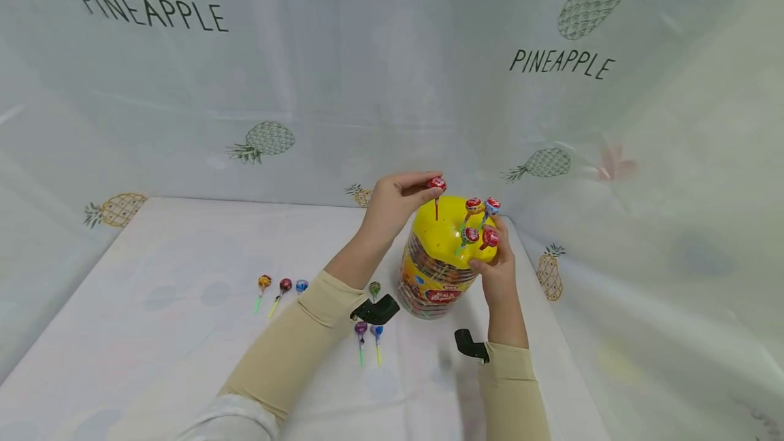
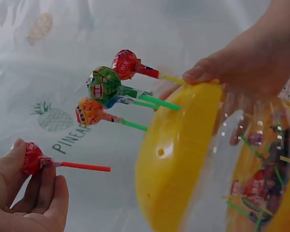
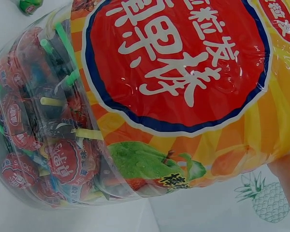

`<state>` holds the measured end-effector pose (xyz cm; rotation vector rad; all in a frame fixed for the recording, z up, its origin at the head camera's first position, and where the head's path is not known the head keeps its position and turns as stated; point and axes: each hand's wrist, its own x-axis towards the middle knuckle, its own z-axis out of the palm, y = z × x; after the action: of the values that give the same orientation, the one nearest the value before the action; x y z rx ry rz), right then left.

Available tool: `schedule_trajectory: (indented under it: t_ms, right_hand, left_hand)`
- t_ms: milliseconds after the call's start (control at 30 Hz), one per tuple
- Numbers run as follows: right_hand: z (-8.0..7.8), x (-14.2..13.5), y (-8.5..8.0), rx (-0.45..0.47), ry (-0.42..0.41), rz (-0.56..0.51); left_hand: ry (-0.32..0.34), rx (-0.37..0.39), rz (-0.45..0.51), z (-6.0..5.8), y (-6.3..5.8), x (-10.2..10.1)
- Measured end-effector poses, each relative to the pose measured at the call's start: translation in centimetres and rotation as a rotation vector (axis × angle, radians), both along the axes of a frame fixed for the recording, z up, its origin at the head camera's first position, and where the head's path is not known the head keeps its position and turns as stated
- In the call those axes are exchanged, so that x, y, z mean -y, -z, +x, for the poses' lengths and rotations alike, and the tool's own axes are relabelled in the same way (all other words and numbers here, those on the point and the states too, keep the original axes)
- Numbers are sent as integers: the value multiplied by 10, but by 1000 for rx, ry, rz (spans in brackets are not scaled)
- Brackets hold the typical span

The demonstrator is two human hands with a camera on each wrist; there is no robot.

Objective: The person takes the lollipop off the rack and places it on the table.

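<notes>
My left hand (image 1: 395, 204) pinches a red lollipop (image 2: 33, 158) by its wrapped head, its red stick pointing at the lid and apart from it in the left wrist view. The yellow lid (image 1: 441, 223) tops a clear jar (image 3: 34, 121) full of wrapped lollipops. Several lollipops stand by their sticks in the lid's holes, among them a green one (image 2: 104, 87), an orange one (image 2: 89, 112) and a red one (image 2: 125, 64). Bare holes show in the lid's near side. My right hand (image 1: 499, 267) grips the lid's right edge, steadying the tilted jar.
Left of the jar, an orange lollipop (image 1: 264, 282), a dark red one (image 1: 285, 284) and a blue one (image 1: 302, 286) lie on the white table (image 1: 184, 332). Nearer me lie a purple one (image 1: 361, 329) and another blue one (image 1: 376, 331). A pineapple-print curtain (image 1: 380, 73) hangs behind.
</notes>
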<state>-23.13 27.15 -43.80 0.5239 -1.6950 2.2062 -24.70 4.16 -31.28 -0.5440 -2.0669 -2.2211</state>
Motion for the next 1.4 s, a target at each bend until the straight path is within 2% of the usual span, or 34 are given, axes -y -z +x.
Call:
schedule_trajectory:
  t_ms: [167,400,667,867,1000,1133,1267,1400]
  right_hand:
    - [-1,-3,0,25,23,2]
    - [1,-4,0,-4,37,4]
    - [-4,-1,4,-27,-6,-7]
    - [-4,-1,4,9,29,1]
    - [-2,-1,2,7,49,-4]
    - [-1,1,1,-14,41,-21]
    - [-2,3,2,-39,13,-39]
    - [-3,2,3,-40,12,-42]
  left_hand:
    - [-25,13,20,11,14,13]
    - [-40,53,39,29,38,30]
    - [-79,188,20,48,80,55]
    - [-82,304,23,59,111,72]
    - [-121,299,-25,69,124,82]
    - [-126,290,1,77,137,92]
    - [-180,337,40,81,153,104]
    - [-270,417,23,84,170,111]
